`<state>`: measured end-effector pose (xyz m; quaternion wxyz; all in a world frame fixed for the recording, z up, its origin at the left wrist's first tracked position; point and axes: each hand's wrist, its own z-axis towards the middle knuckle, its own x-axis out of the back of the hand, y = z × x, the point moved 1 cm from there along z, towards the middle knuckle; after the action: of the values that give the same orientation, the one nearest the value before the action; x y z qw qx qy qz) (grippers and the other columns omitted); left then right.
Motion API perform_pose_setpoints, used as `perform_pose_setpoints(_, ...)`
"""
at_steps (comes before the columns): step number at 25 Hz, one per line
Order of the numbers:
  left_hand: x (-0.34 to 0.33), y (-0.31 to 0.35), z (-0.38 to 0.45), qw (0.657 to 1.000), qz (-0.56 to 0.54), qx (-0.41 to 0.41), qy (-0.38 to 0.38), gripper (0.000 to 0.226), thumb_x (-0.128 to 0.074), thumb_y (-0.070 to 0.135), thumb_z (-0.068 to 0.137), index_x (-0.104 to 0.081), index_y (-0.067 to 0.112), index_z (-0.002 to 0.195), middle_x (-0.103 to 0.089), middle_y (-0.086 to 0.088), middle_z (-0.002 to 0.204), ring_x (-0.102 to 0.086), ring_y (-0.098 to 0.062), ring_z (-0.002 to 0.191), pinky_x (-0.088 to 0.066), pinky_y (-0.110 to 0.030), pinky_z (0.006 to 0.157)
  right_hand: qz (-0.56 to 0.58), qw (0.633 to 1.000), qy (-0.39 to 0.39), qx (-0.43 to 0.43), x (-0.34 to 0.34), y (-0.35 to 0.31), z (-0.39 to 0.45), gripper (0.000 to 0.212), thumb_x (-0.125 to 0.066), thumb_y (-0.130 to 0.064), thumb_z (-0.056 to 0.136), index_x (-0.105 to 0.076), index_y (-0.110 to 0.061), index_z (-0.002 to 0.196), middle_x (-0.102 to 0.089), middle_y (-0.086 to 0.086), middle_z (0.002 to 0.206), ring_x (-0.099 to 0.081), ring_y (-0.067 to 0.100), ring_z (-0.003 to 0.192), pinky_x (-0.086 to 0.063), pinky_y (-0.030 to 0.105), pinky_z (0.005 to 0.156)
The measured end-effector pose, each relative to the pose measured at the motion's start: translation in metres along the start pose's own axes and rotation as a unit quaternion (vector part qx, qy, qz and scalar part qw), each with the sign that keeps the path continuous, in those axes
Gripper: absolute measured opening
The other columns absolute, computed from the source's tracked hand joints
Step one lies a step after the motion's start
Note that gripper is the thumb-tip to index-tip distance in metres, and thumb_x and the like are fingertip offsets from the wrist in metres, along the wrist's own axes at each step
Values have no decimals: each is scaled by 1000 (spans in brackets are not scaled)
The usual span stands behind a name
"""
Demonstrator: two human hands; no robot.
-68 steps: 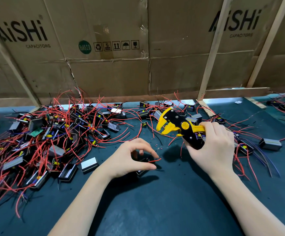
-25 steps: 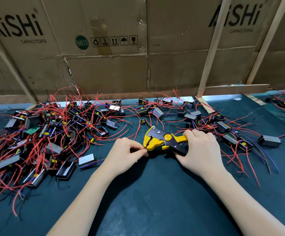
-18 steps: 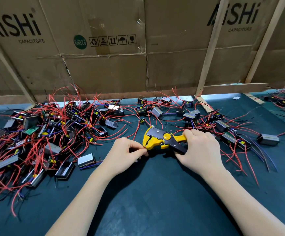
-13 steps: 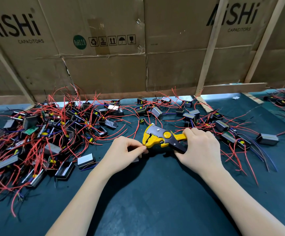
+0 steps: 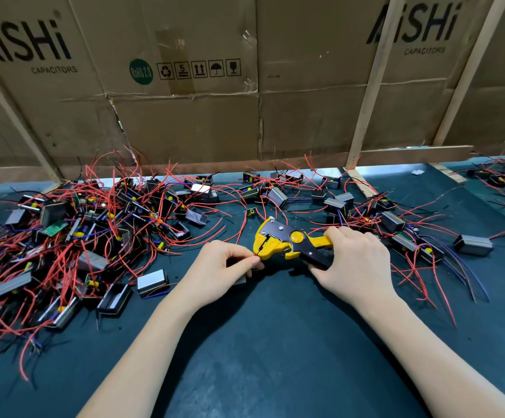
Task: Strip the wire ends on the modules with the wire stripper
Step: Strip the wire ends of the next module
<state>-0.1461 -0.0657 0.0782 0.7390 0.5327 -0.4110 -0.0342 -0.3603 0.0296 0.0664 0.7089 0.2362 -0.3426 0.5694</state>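
Yellow stripper closed in on pinched wire

Dark green mat [image 5: 275, 357] is crossed by both forearms. A wire end is pinched by the left hand [image 5: 221, 273] at the nose of the yellow-and-black wire stripper [image 5: 287, 242], whose handles are clenched by the right hand [image 5: 356, 260]; 2.7 s ago it was held raised, apart. Red-wired modules [image 5: 94, 236] are heaped left. "AiSHi CAPACITORS" is printed on the cardboard wall [image 5: 185, 116].

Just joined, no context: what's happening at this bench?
A person is stripping module wires. The right hand grips the handles of a yellow-and-black wire stripper; the left hand pinches a wire end at the tool's head, with a module mostly hidden under it. Modules with red wires lie piled on the dark mat.
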Motion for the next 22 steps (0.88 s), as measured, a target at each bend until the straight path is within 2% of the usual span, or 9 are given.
perform_pose_setpoints(2,0,0,0,1000,-6,-3,7,20,-62,22,95,-79,21,84,-65,2,64,-56,-5,54,-45,-14,57,1,1000,-20,-13,0,0,0,46,-86,-48,57,-62,-12,72,-63,3,65,-62,31,61,-41,30,57)
perform_pose_setpoints(5,0,1,-1,1000,4,-9,14,20,-63,23,95,-79,22,82,-67,-3,67,-57,-5,54,-44,-13,57,-17,998,-50,-27,-1,-2,0,45,-79,-56,65,-64,-15,73,-64,3,66,-64,30,66,-30,28,55)
perform_pose_setpoints(8,0,1,-2,1000,9,-4,9,21,-63,24,95,-79,22,82,-67,1,66,-56,-3,54,-43,-12,56,-52,996,-68,-33,0,-4,-2,46,-74,-61,67,-63,-17,68,-64,2,63,-63,29,64,-25,26,54)
perform_pose_setpoints(11,0,1,-1,1000,7,-2,5,22,-62,24,95,-79,23,82,-65,5,64,-56,-4,55,-43,-13,57,-60,993,-84,-53,0,-4,-2,46,-68,-67,70,-63,-21,72,-66,-1,68,-65,27,70,-24,27,55)
perform_pose_setpoints(14,-1,3,-1,1000,6,-7,5,22,-62,25,95,-79,24,81,-65,5,64,-55,-3,55,-42,-12,58,-50,993,-83,-72,0,-5,0,46,-69,-66,67,-63,-21,75,-66,-2,71,-65,27,71,-26,27,55)
perform_pose_setpoints(18,3,4,-3,999,26,-19,-4,21,-64,25,93,-79,25,79,-68,4,65,-55,-1,59,-42,-14,61,-4,995,-15,-101,5,4,1,53,-79,-57,64,-62,-10,80,-64,6,74,-63,33,68,-42,33,61)
perform_pose_setpoints(20,2,4,-2,999,23,-22,8,19,-66,21,92,-79,23,79,-69,-2,69,-56,-8,62,-42,-21,63,27,989,10,-142,6,12,3,54,-75,-59,68,-62,-10,86,-64,7,80,-62,34,77,-44,37,68)
perform_pose_setpoints(22,1,5,-1,997,21,-33,69,15,-68,15,89,-79,19,80,-64,-7,77,-53,-20,63,-39,-26,65,81,979,23,-186,9,19,6,53,-73,-60,70,-61,-12,92,-64,5,86,-61,33,85,-46,40,74)
